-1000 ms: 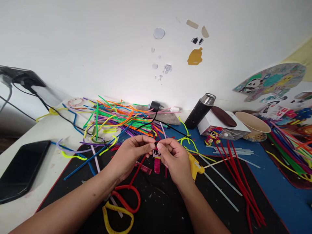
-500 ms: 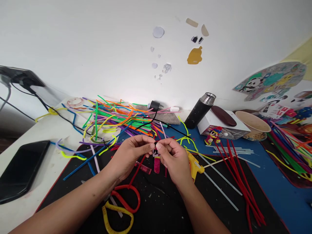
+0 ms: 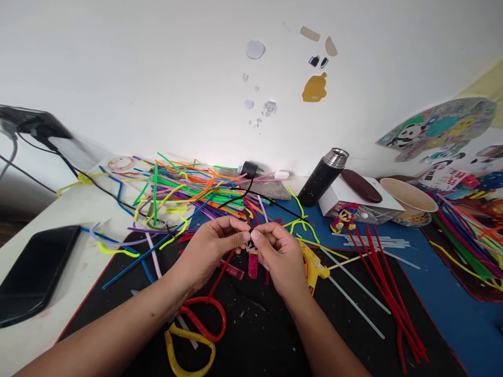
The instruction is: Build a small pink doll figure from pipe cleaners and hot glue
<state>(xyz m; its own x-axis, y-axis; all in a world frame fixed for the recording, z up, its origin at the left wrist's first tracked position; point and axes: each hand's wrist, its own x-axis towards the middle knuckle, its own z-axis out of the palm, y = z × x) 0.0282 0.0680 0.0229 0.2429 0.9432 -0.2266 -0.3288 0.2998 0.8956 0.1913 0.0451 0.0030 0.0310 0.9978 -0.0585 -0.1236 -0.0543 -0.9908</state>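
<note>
Over the black mat (image 3: pixel 255 335), my left hand (image 3: pixel 216 246) and my right hand (image 3: pixel 281 251) meet fingertip to fingertip. Both pinch a tiny black piece (image 3: pixel 251 230), mostly covered by the fingers, so its kind cannot be made out. Just below and behind the hands lies a small magenta figure (image 3: pixel 252 266), its upper part partly hidden. Scissors with one red and one yellow handle loop (image 3: pixel 190 345) rest below my left wrist. A yellow glue gun (image 3: pixel 314 267) lies right of my right hand.
Many coloured pipe cleaners (image 3: pixel 184 191) are heaped at the back. Red pipe cleaners (image 3: pixel 393 298) and clear glue sticks (image 3: pixel 356 306) lie to the right. A black flask (image 3: pixel 324 175) stands beside a white box (image 3: pixel 361 201) with a small figure (image 3: pixel 345 218) in front. A phone (image 3: pixel 37 272) lies left.
My hands keep the same pinch at nearly the same spot, with only a very slight shift of the fingers. Nothing else has visibly moved.
</note>
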